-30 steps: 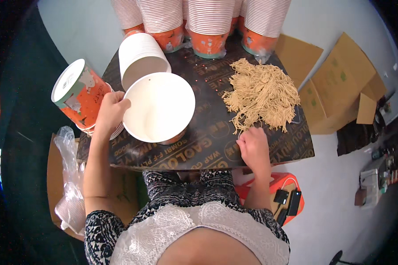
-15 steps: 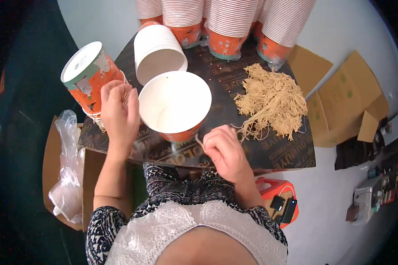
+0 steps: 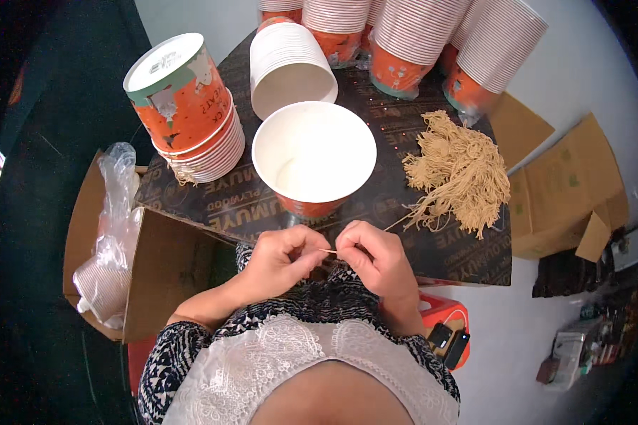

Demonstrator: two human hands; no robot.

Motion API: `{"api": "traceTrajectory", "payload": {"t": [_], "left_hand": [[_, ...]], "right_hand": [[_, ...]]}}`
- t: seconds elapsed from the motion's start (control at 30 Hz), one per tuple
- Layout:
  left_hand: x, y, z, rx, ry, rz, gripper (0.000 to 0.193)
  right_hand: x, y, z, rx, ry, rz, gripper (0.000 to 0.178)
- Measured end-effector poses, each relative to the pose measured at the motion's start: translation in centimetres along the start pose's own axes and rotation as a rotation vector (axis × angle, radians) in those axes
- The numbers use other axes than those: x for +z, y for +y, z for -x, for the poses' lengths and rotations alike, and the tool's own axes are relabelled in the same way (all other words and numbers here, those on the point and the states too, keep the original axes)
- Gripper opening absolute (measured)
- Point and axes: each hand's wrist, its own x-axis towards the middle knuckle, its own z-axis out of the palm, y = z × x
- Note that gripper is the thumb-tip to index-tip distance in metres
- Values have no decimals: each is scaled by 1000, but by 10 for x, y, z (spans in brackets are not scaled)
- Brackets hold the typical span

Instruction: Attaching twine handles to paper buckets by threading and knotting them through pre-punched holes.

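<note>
My left hand [image 3: 283, 258] and my right hand [image 3: 376, 256] are close together at the table's near edge, both with pinched fingers. A short length of thin tan string [image 3: 328, 250] stretches between their fingertips. Another strand runs from beside my right hand toward a loose heap of tan strings [image 3: 457, 173] on the right. Just beyond my hands, a large paper tub [image 3: 314, 152], white inside and orange outside, stands mouth up, touched by neither hand. To the left rises a stack of upturned orange paper tubs [image 3: 181, 106], with a bit of string showing at its lower rim.
A nested stack of white-lined tubs [image 3: 290, 64] lies on its side behind the upright one. Tall tub stacks [image 3: 415, 42] line the dark printed table's [image 3: 220, 202] back. Cardboard boxes [image 3: 166, 269] flank it; the left one holds plastic-wrapped tubs. An orange stool [image 3: 432, 312] carries black devices.
My left hand has left the upturned stack and come over to my right hand, pinching the string. The view has shifted slightly.
</note>
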Motion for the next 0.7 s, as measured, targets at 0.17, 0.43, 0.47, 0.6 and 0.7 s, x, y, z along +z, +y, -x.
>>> {"api": "traceTrajectory", "payload": {"t": [0.17,0.43,0.47,0.6,0.7], "left_hand": [[-12,1,6,-164,22,28,5],[-45,23,-29,403,348,-675,43],[-50,22,-35,421,325,-738,47],[-67,16,-53,392,177,-688,8],[-73,19,-61,357,186,-571,8]], "right_hand": [[7,0,-2,48,-29,52,7],[5,-2,4,147,198,65,3],[5,-2,5,141,194,64,3],[2,-6,5,139,407,-40,4],[-5,-4,1,93,595,-74,9]]}}
